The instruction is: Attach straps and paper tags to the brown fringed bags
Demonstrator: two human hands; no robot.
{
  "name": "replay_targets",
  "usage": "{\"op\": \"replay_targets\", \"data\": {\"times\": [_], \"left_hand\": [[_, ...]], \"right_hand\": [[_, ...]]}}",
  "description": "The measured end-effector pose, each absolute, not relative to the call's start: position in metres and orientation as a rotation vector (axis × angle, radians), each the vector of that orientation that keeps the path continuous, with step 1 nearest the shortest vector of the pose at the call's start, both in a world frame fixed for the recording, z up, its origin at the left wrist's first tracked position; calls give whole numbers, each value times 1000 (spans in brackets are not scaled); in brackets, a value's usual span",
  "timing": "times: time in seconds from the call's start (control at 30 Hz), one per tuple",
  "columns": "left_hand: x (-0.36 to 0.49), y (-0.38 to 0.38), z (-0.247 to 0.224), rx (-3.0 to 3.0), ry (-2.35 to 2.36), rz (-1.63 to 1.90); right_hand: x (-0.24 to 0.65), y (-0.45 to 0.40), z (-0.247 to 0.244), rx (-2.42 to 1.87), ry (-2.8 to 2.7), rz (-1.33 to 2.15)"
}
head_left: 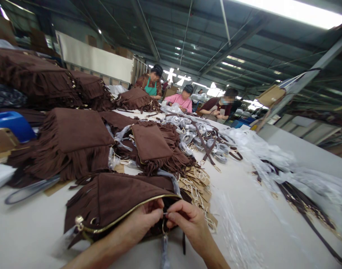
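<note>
A brown fringed bag (123,194) lies on the white table with its gold zipper (126,213) open. At the bag's opening, my left hand (148,216) pinches a small thing I cannot make out. Beside it, fingertips nearly touching, my right hand (187,218) is also closed on something tiny near a gold ring (164,227). Below the ring hangs a plastic-wrapped strip (165,250). Part of my left fingers is hidden inside the bag's mouth.
Brown fringed bags (82,130) are piled behind and left. Tan tags with white strings (197,190) lie right of the bag. Farther back are wrapped straps (187,130); plastic bags (266,149) and dark straps (305,209) lie right. Several people sit across the table.
</note>
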State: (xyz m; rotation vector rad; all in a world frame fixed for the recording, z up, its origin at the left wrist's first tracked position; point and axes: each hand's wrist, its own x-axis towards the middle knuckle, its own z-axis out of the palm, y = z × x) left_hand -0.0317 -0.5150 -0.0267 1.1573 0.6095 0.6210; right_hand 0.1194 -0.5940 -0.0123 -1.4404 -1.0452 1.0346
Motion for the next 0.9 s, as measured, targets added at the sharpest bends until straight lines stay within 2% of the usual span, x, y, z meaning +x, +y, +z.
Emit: {"op": "replay_targets", "data": {"times": [0.3, 0.7, 0.9], "left_hand": [[-27, -514, -32, 1184, 590, 637], [-23, -518, -39, 1160, 602, 619], [-25, -518, -34, 1198, 637, 603]], "right_hand": [[119, -594, -20, -1457, -1210, 932], [120, -595, -25, -1486, -1563, 544], [121, -593, -21, -1487, -1667, 536]]}}
